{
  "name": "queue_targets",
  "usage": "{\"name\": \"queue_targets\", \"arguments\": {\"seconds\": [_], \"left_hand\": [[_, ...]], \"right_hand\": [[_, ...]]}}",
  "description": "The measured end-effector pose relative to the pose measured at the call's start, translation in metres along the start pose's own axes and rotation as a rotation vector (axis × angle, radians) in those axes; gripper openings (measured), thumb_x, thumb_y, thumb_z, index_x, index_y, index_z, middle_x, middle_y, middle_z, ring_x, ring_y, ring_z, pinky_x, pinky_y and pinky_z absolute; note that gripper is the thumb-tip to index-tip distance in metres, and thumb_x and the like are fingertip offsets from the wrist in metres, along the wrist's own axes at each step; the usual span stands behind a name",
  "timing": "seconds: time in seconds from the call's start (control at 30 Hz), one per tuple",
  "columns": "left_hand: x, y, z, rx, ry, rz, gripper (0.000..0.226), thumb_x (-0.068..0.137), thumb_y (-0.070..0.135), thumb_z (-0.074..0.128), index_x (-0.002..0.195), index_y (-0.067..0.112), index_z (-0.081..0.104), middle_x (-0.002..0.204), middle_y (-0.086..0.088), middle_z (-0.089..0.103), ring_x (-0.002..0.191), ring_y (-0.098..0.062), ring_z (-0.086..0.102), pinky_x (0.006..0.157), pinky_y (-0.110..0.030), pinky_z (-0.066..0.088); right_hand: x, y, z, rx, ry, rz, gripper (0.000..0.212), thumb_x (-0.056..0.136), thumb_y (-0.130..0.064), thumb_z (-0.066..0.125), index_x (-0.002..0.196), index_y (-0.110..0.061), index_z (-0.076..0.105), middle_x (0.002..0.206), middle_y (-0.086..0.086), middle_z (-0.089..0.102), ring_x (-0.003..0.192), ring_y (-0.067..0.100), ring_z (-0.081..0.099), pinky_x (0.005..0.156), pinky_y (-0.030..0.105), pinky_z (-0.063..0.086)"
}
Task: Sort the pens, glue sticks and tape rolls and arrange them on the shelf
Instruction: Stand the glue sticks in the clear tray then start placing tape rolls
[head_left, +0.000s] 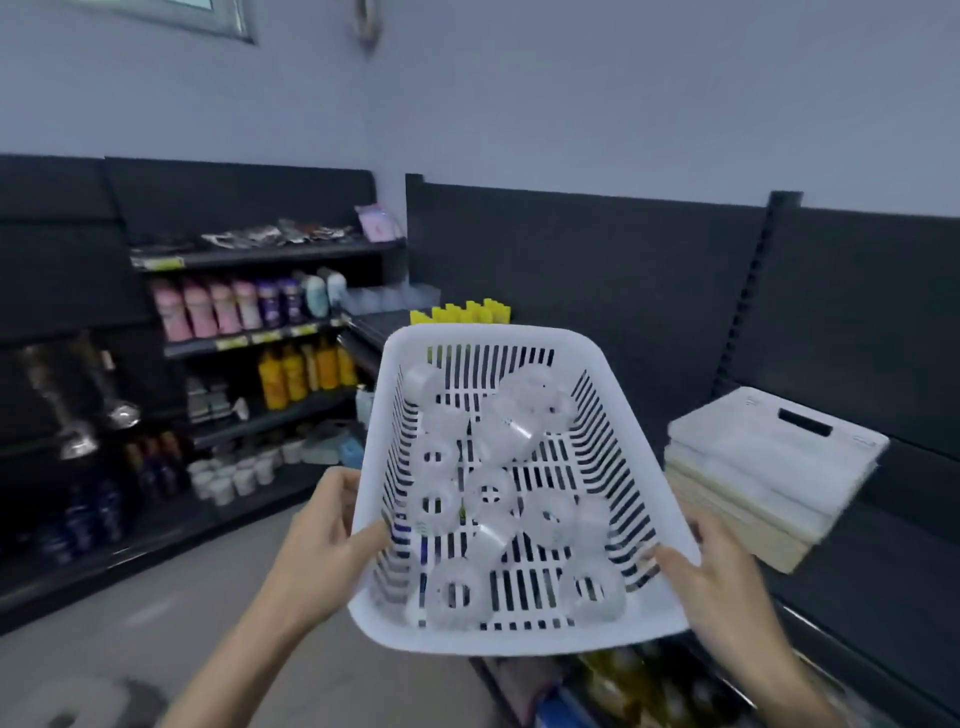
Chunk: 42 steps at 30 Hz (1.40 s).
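I hold a white slotted plastic basket (498, 335) in front of me with both hands, tilted toward me. My left hand (332, 530) grips its left rim, thumb inside the wall. My right hand (711, 566) grips the right rim. Several clear tape rolls (506, 431) lie loose on the basket floor. Behind the basket's far rim, yellow-capped glue sticks (467, 312) stand on a dark shelf (379, 322).
Dark store shelving at the left carries pink and purple bottles (223, 306), orange bottles (306, 371) and white cups (234, 475). At the right, a stack of white cutting boards (769, 457) lies on a dark shelf. Grey floor (130, 623) lies below left.
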<state>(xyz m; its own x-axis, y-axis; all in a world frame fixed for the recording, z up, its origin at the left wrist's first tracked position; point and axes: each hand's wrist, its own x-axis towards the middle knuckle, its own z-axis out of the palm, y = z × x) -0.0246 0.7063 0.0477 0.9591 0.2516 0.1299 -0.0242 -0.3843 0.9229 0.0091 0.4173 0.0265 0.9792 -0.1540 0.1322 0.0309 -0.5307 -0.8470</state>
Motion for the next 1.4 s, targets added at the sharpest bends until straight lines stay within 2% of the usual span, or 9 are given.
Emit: {"name": "queue_targets", "arguments": {"seconds": [0.23, 0.53, 0.7, 0.87, 0.93, 1.07, 1.23, 1.3, 1.4], "left_hand": [[0.088, -0.060, -0.099, -0.021, 0.063, -0.087, 0.025, 0.076, 0.009, 0.065, 0.095, 0.017, 0.051, 0.095, 0.000, 0.063, 0.081, -0.010, 0.064, 0.065, -0.031, 0.053], [0.241, -0.133, -0.178, 0.093, 0.142, -0.132, 0.024, 0.080, 0.007, 0.063, 0.094, 0.020, 0.049, 0.093, -0.005, 0.066, 0.081, -0.023, 0.067, 0.072, -0.045, 0.056], [0.341, -0.158, -0.221, 0.110, 0.159, -0.165, 0.020, 0.083, 0.008, 0.062, 0.096, 0.018, 0.050, 0.095, -0.009, 0.066, 0.079, -0.028, 0.068, 0.073, -0.050, 0.055], [0.433, -0.183, -0.263, 0.107, 0.163, -0.181, 0.022, 0.083, 0.002, 0.060, 0.095, 0.018, 0.051, 0.093, -0.007, 0.067, 0.079, -0.026, 0.067, 0.070, -0.045, 0.054], [0.472, -0.196, -0.275, 0.102, 0.132, -0.177, 0.021, 0.083, 0.003, 0.061, 0.095, 0.018, 0.052, 0.093, -0.004, 0.067, 0.081, -0.022, 0.067, 0.069, -0.040, 0.054], [0.562, -0.220, -0.291, 0.125, 0.044, -0.115, 0.017, 0.078, 0.021, 0.063, 0.092, 0.020, 0.052, 0.089, 0.003, 0.066, 0.083, -0.017, 0.065, 0.072, -0.040, 0.051], [0.690, -0.243, -0.296, 0.120, -0.204, -0.050, 0.016, 0.085, 0.008, 0.061, 0.093, 0.015, 0.049, 0.092, -0.004, 0.063, 0.086, -0.020, 0.063, 0.072, -0.038, 0.049], [0.736, -0.244, -0.292, 0.104, -0.288, -0.017, 0.016, 0.086, 0.006, 0.059, 0.093, 0.016, 0.048, 0.094, -0.003, 0.063, 0.084, -0.016, 0.063, 0.062, -0.029, 0.050], [0.797, -0.246, -0.277, 0.122, -0.421, 0.052, 0.017, 0.088, 0.011, 0.057, 0.096, 0.021, 0.047, 0.096, 0.002, 0.062, 0.083, -0.009, 0.063, 0.057, -0.019, 0.048]], "right_hand": [[0.066, -0.071, 0.136, -0.006, -0.167, -0.021, 0.019, 0.088, -0.008, 0.055, 0.104, -0.018, 0.050, 0.093, -0.009, 0.057, 0.081, 0.002, 0.053, 0.059, 0.021, 0.039], [0.186, -0.127, 0.292, 0.061, -0.249, -0.046, 0.024, 0.089, -0.005, 0.053, 0.105, -0.020, 0.046, 0.090, -0.014, 0.055, 0.078, -0.001, 0.054, 0.053, 0.015, 0.037], [0.266, -0.162, 0.373, 0.130, -0.285, -0.060, 0.025, 0.086, -0.002, 0.054, 0.091, -0.026, 0.047, 0.086, -0.009, 0.060, 0.075, 0.003, 0.058, 0.051, 0.014, 0.042], [0.330, -0.203, 0.442, 0.121, -0.311, 0.004, 0.025, 0.080, 0.000, 0.053, 0.087, -0.024, 0.049, 0.081, 0.000, 0.065, 0.072, 0.016, 0.062, 0.058, 0.029, 0.047], [0.355, -0.213, 0.468, 0.100, -0.308, 0.024, 0.024, 0.079, 0.000, 0.052, 0.090, -0.021, 0.051, 0.080, -0.001, 0.066, 0.074, 0.015, 0.063, 0.063, 0.032, 0.049], [0.400, -0.226, 0.513, 0.061, -0.228, 0.062, 0.024, 0.082, 0.001, 0.051, 0.099, -0.016, 0.051, 0.086, -0.013, 0.058, 0.077, 0.002, 0.054, 0.060, 0.019, 0.040], [0.446, -0.234, 0.560, -0.007, -0.031, 0.166, 0.027, 0.081, 0.001, 0.056, 0.103, -0.013, 0.053, 0.085, -0.009, 0.059, 0.078, 0.013, 0.055, 0.060, 0.022, 0.039], [0.457, -0.242, 0.574, -0.018, 0.048, 0.204, 0.027, 0.079, 0.002, 0.059, 0.102, -0.012, 0.053, 0.087, 0.001, 0.061, 0.082, 0.021, 0.055, 0.063, 0.030, 0.038], [0.478, -0.251, 0.587, -0.033, 0.153, 0.262, 0.026, 0.080, 0.005, 0.059, 0.098, -0.011, 0.050, 0.087, 0.008, 0.059, 0.078, 0.025, 0.053, 0.059, 0.027, 0.037]]}}
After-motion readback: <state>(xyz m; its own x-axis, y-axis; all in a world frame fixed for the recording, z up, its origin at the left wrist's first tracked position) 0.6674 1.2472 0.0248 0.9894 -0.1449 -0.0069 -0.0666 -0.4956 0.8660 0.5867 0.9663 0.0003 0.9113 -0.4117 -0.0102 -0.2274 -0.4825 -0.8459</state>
